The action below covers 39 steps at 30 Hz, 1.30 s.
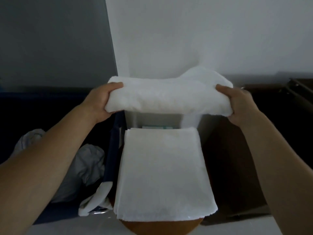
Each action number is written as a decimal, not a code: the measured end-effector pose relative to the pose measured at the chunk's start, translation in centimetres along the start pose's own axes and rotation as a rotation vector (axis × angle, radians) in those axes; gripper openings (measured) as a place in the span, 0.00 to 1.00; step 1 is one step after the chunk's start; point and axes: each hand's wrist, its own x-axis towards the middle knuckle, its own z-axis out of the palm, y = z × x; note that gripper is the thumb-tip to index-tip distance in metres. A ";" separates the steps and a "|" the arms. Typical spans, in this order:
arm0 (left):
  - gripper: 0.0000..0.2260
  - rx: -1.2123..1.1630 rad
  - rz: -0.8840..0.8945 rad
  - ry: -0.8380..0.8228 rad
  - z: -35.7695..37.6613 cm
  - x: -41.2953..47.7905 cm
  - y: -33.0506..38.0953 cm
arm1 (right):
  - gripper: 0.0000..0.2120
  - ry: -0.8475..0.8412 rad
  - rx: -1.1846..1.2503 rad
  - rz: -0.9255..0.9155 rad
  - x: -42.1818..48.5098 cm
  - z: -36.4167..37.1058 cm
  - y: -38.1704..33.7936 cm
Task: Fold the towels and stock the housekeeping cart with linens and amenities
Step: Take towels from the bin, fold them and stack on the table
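A thick folded white towel hangs in the air at mid-frame. My left hand grips its left end, thumb on top and fingers underneath. My right hand grips its right end the same way. Below it lies a flat folded white towel on a brown rounded surface. A white towel piece hangs down behind the held towel toward the flat one.
A dark blue bin at the left holds crumpled white and grey linens. A dark brown surface lies to the right. A white wall panel stands behind, with a small teal-edged item at its foot.
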 end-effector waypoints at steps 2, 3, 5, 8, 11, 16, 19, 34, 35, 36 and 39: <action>0.09 0.004 -0.056 0.035 -1.6 -0.8 -4.2 | 0.13 -0.007 -0.046 0.048 -1.4 -1.0 3.8; 0.10 0.018 -0.093 0.048 -2.7 -1.4 -6.8 | 0.11 -0.003 -0.071 0.077 -2.2 -1.7 6.2; 0.12 0.078 -0.185 0.068 -5.2 -2.9 -13.1 | 0.07 0.011 -0.136 0.158 -4.6 -3.5 11.8; 0.10 0.302 -0.376 0.073 -8.3 -5.9 -22.5 | 0.09 0.025 -0.335 0.348 -8.4 -6.3 20.4; 0.10 0.458 -0.421 0.057 -9.8 -7.0 -28.4 | 0.16 0.055 -0.537 0.442 -9.9 -7.3 25.2; 0.17 0.767 -0.250 0.279 -8.2 -6.2 -28.6 | 0.19 0.087 -0.784 0.310 -8.5 -6.0 24.5; 0.15 0.761 -0.108 0.320 -7.5 -6.7 -27.3 | 0.18 0.116 -0.794 0.186 -8.2 -6.4 23.4; 0.27 1.212 0.009 0.278 -7.3 -9.3 -30.8 | 0.25 0.189 -1.248 0.055 -12.1 -6.4 27.2; 0.32 1.368 0.074 0.259 -6.7 -9.5 -30.6 | 0.31 0.182 -1.313 -0.060 -12.2 -6.0 26.9; 0.36 1.503 0.157 0.206 -6.0 -9.7 -30.3 | 0.34 0.138 -1.382 -0.161 -12.2 -5.5 26.5; 0.36 1.719 0.336 -0.060 -4.3 -8.5 -30.0 | 0.36 -0.114 -1.571 -0.276 -11.5 -3.7 26.3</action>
